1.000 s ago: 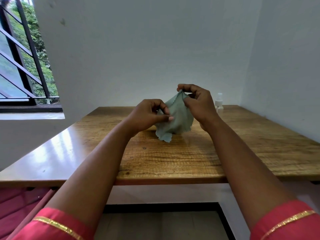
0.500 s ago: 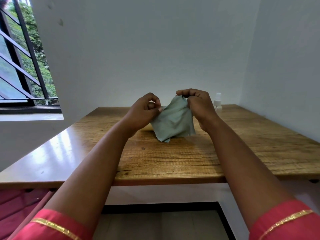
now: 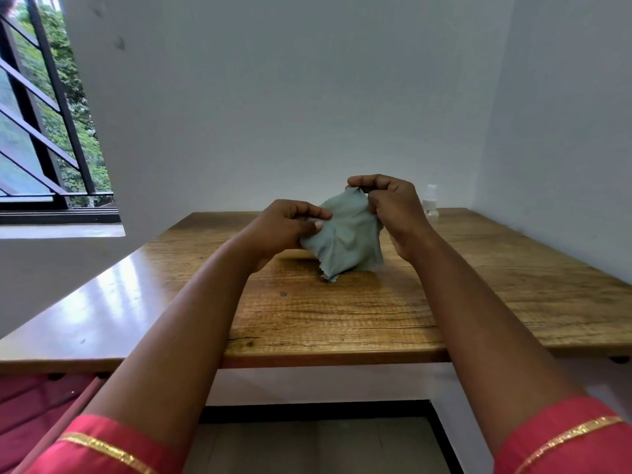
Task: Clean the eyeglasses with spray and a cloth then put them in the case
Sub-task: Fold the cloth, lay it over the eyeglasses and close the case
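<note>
Grey-green microfibre cloth (image 3: 345,237) hangs bunched between both hands above the wooden table (image 3: 342,313), its lowest zigzag corner touching the top. Left hand (image 3: 284,227) pinches the cloth's left edge, fingers curled; right hand (image 3: 390,210), raised higher, grips its upper corner. Whether the eyeglasses lie inside is hidden. A clear spray bottle (image 3: 430,203) stands behind the right hand, near white walls; a barred window (image 3: 41,107) is left.
</note>
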